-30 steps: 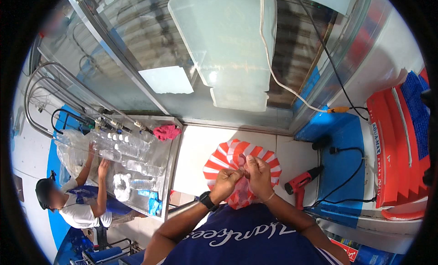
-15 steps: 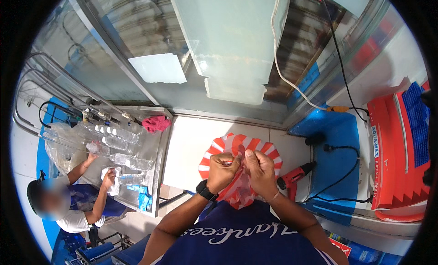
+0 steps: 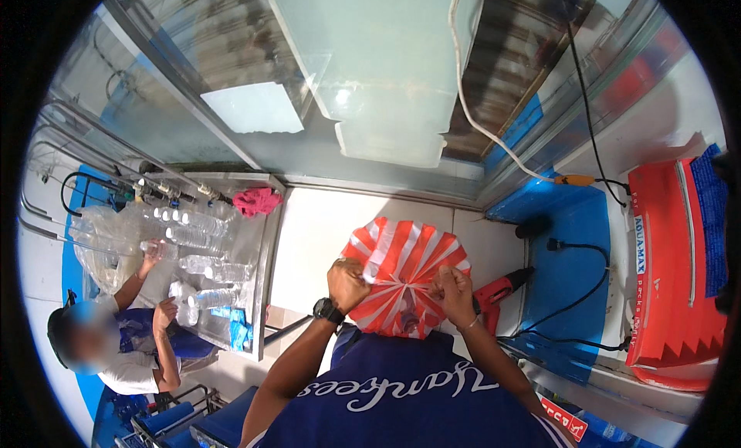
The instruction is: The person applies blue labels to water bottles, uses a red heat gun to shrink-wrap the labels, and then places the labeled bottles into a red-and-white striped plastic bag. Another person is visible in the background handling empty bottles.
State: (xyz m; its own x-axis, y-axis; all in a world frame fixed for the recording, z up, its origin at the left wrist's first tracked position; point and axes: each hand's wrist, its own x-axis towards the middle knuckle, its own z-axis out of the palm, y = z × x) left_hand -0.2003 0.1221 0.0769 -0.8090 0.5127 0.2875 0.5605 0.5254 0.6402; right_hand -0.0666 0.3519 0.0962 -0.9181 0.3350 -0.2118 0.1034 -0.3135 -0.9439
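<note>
In front of my body is a red-and-white striped plastic bag (image 3: 409, 251), its stripes gathering toward one point near the middle. What is inside it is hidden, apart from a clear patch near its lower edge. My left hand (image 3: 349, 284), with a black watch on the wrist, is closed on the bag's left side. On the opposite side, my right hand (image 3: 454, 295) pinches the bag's plastic between closed fingers. Close by my right hand lies a red heat gun or similar pistol-shaped tool (image 3: 498, 295).
At left, a co-worker (image 3: 143, 332) handles clear bottles over a steel table (image 3: 266, 255) holding several bottles (image 3: 202, 238) and a pink cloth (image 3: 257, 202). Black cord (image 3: 579, 338) runs across the right side, near red packs (image 3: 671, 270). A glass partition (image 3: 370, 77) stands ahead.
My hands have moved apart from the bag's middle to its two sides. The bag's striped top now shows spread between them. The co-worker's nearer hand has shifted left and down.
</note>
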